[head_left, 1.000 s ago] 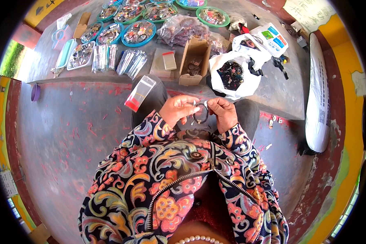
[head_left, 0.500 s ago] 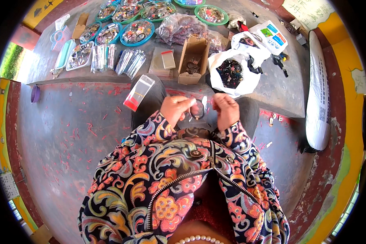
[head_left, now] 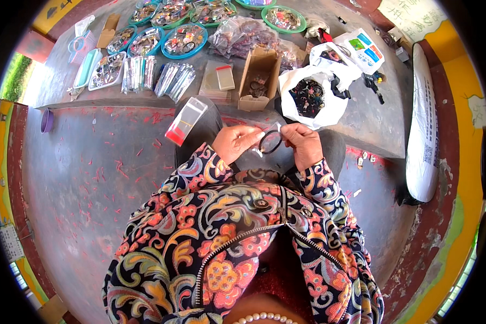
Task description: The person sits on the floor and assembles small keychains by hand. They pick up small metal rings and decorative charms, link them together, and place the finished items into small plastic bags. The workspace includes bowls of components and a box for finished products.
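Observation:
Between my two hands, above my lap, a thin black hair tie (head_left: 277,149) hangs as a ring, with a small white piece at its lower edge. My left hand (head_left: 236,143) pinches its left side between thumb and fingers. On the other side my right hand (head_left: 304,144) has its fingertips closed at the ring's upper right; another whitish bit shows there, too small to name. A stack of clear plastic sleeves (head_left: 189,120) with a red end lies on my left thigh. Ahead stands an open white plastic bag (head_left: 335,110) full of dark hair ties (head_left: 306,98).
An open cardboard box (head_left: 249,102) stands on the raised grey ledge, beside clear sleeves (head_left: 213,86) and bundled slim packets (head_left: 174,81). Behind are round baskets (head_left: 184,42) of small packaged goods and a heap of plastic bags (head_left: 242,36). A purple bucket (head_left: 47,121) sits far left.
My right hand has come in toward the left and closed at the hair tie. The ring now shows clearly, held between both hands; it was blurred before.

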